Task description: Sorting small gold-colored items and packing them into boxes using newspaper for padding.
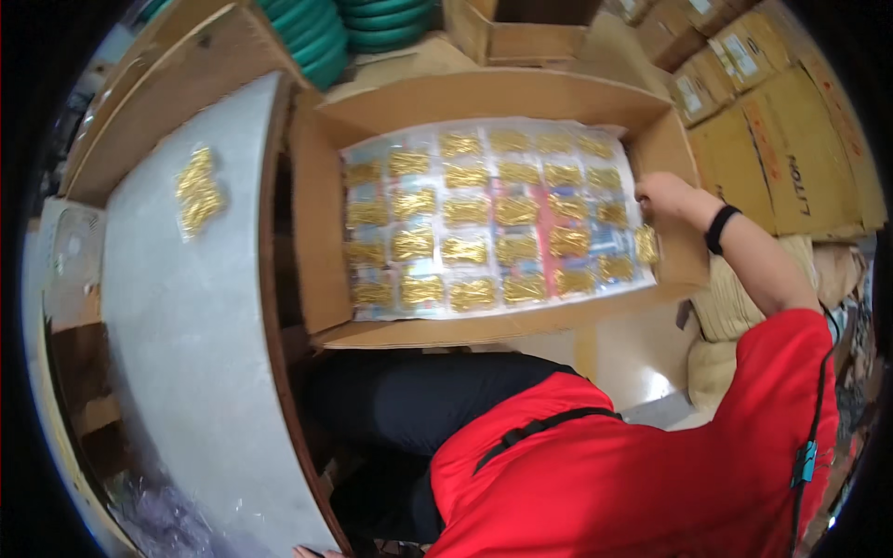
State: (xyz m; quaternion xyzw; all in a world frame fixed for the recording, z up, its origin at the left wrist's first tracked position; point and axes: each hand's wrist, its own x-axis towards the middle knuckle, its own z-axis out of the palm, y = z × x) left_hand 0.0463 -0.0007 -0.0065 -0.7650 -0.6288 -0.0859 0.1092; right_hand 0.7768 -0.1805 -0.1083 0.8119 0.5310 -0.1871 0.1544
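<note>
Inside the box, left of the curled right hand, packets lie in rows on paper, seemingly for a flat layer; whether that or the left hand pinches anything, I cannot tell.

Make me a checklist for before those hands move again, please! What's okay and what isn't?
1. Cardboard box open on top: ok, its inside shows.
2. Packets of thin gold-coloured pieces spread out in rows: ok.
3. All packets turned the same way: not ok, the rightmost packet is turned sideways to its neighbours.
4. Every packet in the box: not ok, a lone packet lies on the grey tabletop.
5. Right hand gripping something: cannot tell, its fingertips are unclear.
6. Left hand free: cannot tell, the picture's lower edge cuts it off.
</note>
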